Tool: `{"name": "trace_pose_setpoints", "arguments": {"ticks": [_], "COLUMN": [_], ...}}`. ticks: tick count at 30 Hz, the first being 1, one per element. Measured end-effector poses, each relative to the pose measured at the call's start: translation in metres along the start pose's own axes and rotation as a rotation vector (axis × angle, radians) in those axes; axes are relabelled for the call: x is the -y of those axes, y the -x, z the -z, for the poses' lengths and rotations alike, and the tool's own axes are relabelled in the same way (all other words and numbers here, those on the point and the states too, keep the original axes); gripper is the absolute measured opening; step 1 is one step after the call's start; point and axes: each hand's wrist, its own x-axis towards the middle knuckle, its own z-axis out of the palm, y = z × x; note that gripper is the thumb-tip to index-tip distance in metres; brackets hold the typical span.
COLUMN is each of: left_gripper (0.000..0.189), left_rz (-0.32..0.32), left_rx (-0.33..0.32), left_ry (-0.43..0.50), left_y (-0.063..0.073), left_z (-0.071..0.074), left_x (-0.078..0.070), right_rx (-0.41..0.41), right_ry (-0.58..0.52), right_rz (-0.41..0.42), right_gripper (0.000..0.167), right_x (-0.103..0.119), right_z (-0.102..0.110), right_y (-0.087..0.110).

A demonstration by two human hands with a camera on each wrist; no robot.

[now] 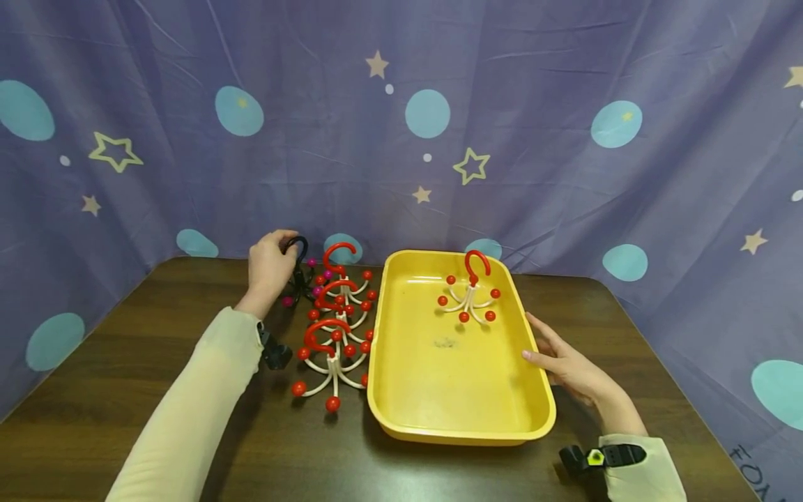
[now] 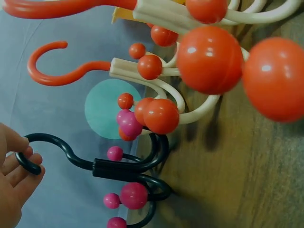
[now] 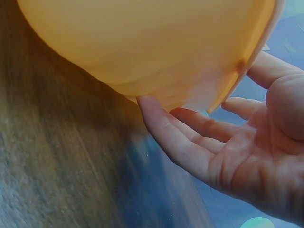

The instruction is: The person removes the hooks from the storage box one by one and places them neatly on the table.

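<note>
My left hand (image 1: pixel 268 268) pinches the curved top of a black hook hanger (image 2: pixel 102 168) with pink ball tips, at the back left of the table. Its arms spread downward and partly overlap a neighbouring hanger in the left wrist view. On the right, my other hand (image 1: pixel 567 366) holds the long side of a yellow tray (image 1: pixel 452 397), thumb over the rim and fingers (image 3: pixel 190 147) along the outer wall. Inside the tray, toward its far end, stands one white hanger (image 1: pixel 470 294) with a red hook and red ball tips.
Three more red-and-white hangers stand in a row along the tray's left side, the nearest one (image 1: pixel 334 364) toward the front. A dark wooden table (image 1: pixel 301 453) carries everything. Behind it hangs a purple curtain (image 1: pixel 533 195) with stars and dots.
</note>
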Motion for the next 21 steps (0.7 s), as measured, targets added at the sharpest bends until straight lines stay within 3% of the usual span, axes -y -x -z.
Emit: {"name": "trace_pose_setpoints", "arguments": {"ticks": [6,13,21], "left_gripper": [0.021,0.023,0.026], "left_rz": [-0.051,-0.021,-0.047], "left_rx": [-0.012,0.030,0.068], "left_ry": [-0.007,-0.010,0.005], "left_y": [-0.006,-0.013,-0.018], "left_z": [0.009,0.017,0.022], "left_x": [-0.012,-0.031,-0.059], "right_rx": [0.002,0.007,0.016], "right_ry": [0.003,0.008,0.003], "right_rz": [0.003,-0.005,-0.003], "right_gripper": [0.076,0.076,0.076], "right_x": [0.002,0.004,0.003], "right_z": [0.001,0.001,-0.001], "right_y": [0.001,0.001,0.002]}}
